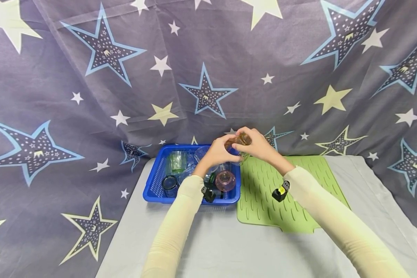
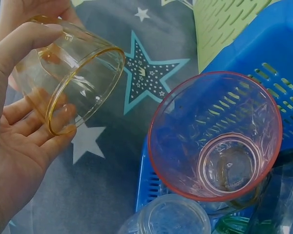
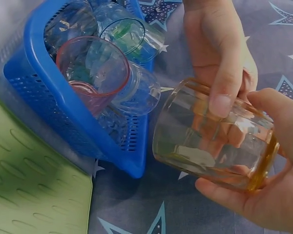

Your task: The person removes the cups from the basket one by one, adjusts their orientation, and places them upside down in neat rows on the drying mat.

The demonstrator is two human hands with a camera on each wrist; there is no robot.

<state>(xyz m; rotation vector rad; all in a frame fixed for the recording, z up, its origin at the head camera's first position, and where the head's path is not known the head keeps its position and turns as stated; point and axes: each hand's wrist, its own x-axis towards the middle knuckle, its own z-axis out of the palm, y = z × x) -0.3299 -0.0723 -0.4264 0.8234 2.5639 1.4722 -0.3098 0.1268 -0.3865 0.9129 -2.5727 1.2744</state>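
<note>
A clear amber glass cup [image 1: 244,139] is held between both hands above the back right corner of the blue basket [image 1: 158,199]. My left hand [image 1: 219,151] grips it near the open rim, thumb over the outside and fingers round the far side. The right hand [image 1: 259,145] holds the thick base end of the cup [image 3: 205,146] between thumb and fingers. In the right wrist view the cup lies tilted on its side. Its mouth faces the basket side in the left wrist view. A pink-rimmed glass [image 2: 215,146] stands in the basket close to the hands.
Several glasses fill the basket, among them a green glass [image 1: 178,161], a dark blue glass [image 1: 170,183] and a clear one [image 2: 173,217]. A green ridged mat [image 1: 264,210] lies right of the basket on the grey-white table [image 1: 229,247]. Behind hangs a star-patterned cloth [image 1: 208,46].
</note>
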